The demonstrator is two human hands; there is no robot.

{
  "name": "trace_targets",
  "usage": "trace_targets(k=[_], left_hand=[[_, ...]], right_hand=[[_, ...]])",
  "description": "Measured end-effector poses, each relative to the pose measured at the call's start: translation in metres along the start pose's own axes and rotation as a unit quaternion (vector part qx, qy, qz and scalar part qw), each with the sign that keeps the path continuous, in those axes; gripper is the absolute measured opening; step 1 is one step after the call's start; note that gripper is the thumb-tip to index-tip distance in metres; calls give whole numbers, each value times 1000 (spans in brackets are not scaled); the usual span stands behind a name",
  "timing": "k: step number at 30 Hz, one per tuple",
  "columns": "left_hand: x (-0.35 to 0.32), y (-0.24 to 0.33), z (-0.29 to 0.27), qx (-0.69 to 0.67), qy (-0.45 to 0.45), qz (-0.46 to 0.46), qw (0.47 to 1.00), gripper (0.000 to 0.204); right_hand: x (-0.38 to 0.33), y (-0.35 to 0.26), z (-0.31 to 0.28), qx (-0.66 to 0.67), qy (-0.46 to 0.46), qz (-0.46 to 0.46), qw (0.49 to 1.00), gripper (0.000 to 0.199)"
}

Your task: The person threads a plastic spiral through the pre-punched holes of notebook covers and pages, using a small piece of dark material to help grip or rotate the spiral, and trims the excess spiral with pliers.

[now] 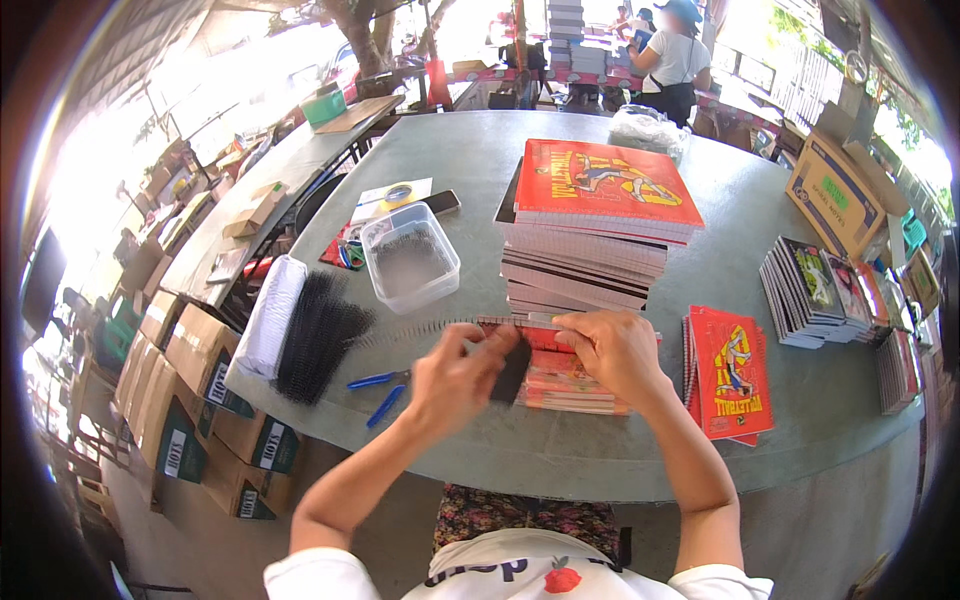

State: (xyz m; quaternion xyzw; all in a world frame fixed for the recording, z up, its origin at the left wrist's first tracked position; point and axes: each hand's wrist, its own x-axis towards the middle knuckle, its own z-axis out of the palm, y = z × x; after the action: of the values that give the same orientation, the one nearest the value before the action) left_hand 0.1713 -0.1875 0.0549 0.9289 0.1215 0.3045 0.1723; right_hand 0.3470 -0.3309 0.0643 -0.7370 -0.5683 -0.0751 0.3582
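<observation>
Close to the table's near side lies a short stack of red-covered notebooks (575, 385). A thin dark wire coil (415, 330) runs from the left to the top notebook's far edge. My left hand (465, 375), slightly blurred, has its fingers curled at the coil, beside a black cover (513, 375). My right hand (615, 350) grips the notebook's edge between thumb and fingers. Behind both hands rises a tall stack of notebooks (590, 265), a red one on top. Blue-handled pliers (385, 380) lie left of my left hand.
A bundle of black wire coils (318, 340) lies by a white roll (272, 312). Near them stand a clear plastic tub (440, 285) and a phone (442, 202). Finished-looking red notebooks (733, 370), more notebooks (815, 290) and a carton (835, 200) are right. A person (675, 60) stands beyond.
</observation>
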Motion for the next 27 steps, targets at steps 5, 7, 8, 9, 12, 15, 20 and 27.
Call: trace_targets(k=[5,7,8,9,12,15,20,27], left_hand=[[17,7,-21,75,210,96,970,37],[14,-6,2,56,61,143,986,34],[16,-7,8,47,-5,167,985,32],[11,-1,13,-52,-9,154,987,34],[40,15,-17,36,263,135,955,30],[25,2,18,19,152,119,981,33],[13,-2,12,-92,81,32,992,36],[5,13,12,-103,34,11,994,28]], right_hand=[[-3,-2,-5,-8,24,1,1000,15],[-6,-1,-1,-8,12,3,1000,15],[-3,0,-2,-11,3,-5,1000,15],[-3,-1,-4,-15,5,-10,1000,15],[-11,7,-2,-13,0,-17,1000,16],[-13,5,-2,-11,-6,-20,1000,21],[-17,-93,-58,566,-109,-109,810,51],[-58,-179,-93,923,-195,-8,331,90]])
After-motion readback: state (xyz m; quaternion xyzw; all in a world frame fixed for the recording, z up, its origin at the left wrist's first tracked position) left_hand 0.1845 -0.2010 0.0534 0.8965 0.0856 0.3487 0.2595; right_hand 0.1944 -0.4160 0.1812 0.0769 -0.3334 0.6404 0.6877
